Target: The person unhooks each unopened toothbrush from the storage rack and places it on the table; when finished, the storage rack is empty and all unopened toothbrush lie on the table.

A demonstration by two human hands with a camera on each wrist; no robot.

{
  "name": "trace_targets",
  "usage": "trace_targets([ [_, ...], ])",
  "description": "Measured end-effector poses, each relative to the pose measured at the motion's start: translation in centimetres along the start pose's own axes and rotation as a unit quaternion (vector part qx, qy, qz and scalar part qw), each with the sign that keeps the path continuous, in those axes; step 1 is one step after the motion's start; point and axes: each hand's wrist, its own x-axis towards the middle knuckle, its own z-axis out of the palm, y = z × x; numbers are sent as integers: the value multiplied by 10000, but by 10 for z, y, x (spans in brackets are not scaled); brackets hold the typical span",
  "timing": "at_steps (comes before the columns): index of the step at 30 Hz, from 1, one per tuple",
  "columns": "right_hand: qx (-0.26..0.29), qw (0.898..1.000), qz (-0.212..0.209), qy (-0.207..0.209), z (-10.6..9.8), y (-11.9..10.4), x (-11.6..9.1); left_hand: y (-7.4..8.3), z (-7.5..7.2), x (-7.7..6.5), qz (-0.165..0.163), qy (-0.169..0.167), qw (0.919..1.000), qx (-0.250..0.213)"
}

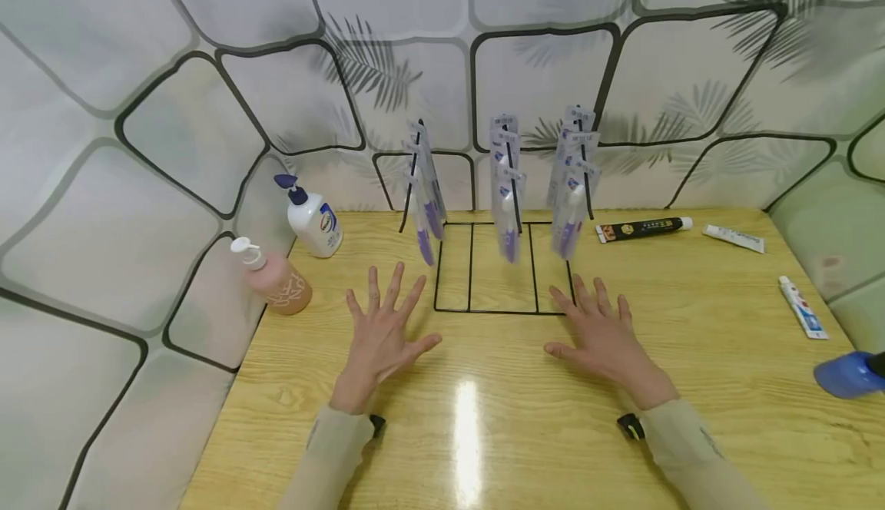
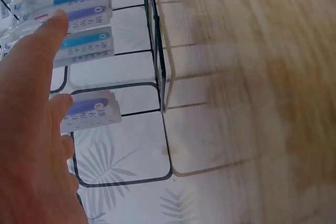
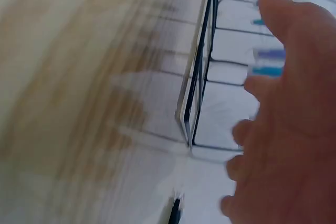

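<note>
My left hand (image 1: 383, 339) is held with its fingers spread, left of a black wire display rack (image 1: 503, 312). On the other side, my right hand (image 1: 603, 335) also has its fingers spread, with its fingertips near the rack's front right corner. Neither hand holds anything. Packaged toothbrushes hang from the rack's hooks in three groups: left (image 1: 430, 180), middle (image 1: 507, 187) and right (image 1: 572, 187). In the left wrist view, purple and blue toothbrush packs (image 2: 86, 38) show beyond the thumb. The right wrist view is blurred; whether either hand touches the table cannot be told.
A white pump bottle (image 1: 316, 226) and a pink pump bottle (image 1: 280, 283) stand at the left. Toward the right lie a black toothpaste tube (image 1: 643, 229), a white tube (image 1: 734, 239) and another toothpaste tube (image 1: 803, 309). A blue bottle (image 1: 846, 375) is at the right edge.
</note>
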Motion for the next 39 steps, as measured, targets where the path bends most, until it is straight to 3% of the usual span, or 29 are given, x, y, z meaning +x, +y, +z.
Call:
trace_targets([
  [5, 112, 9982, -193, -558, 7, -6, 10, 0, -1, 7, -16, -57, 9998, -185],
  [9, 93, 9968, -187, -776, 13, -5, 14, -1, -8, 16, -91, -28, 9990, -433],
  [13, 68, 9958, -164, -897, 15, -6, 15, -7, -18, 30, -95, 610, 9956, -698],
  [15, 89, 9956, -175, -913, 14, -7, 15, -10, -23, 39, -114, 1075, 9871, -1183],
  [17, 119, 9956, -190, -906, 12, -9, 16, -13, -27, 50, -216, 1416, 9666, -2128],
  [18, 128, 9956, -189, -904, 11, -10, 16, -15, -29, 55, -278, 1537, 9500, -2703],
  [20, 101, 9958, -197, -889, 10, -11, 16, -17, -32, 67, -365, 1686, 9034, -3926],
  [22, 58, 9959, -202, -881, 10, -12, 16, -19, -33, 79, -457, 1743, 8449, -5037],
  [24, 34, 9958, -207, -890, 10, -12, 17, -19, -33, 89, -453, 1791, 7936, -5797],
  [26, 25, 9958, -214, -887, 11, -11, 17, -18, -33, 97, -386, 1829, 7595, -6231],
  [28, 14, 9957, -218, -895, 12, -11, 18, -17, -32, 104, -297, 1884, 7384, -6468],
  [33, 6, 9951, -203, -969, 14, -9, 19, -11, -29, 116, -148, 2016, 7079, -6768],
  [36, 73, 9948, -177, -1000, 14, -9, 19, -7, -28, 121, 59, 2173, 6965, -6838],
  [39, 133, 9945, -137, -1025, 15, -8, 18, -2, -28, 123, 351, 2361, 6936, -6797],
])
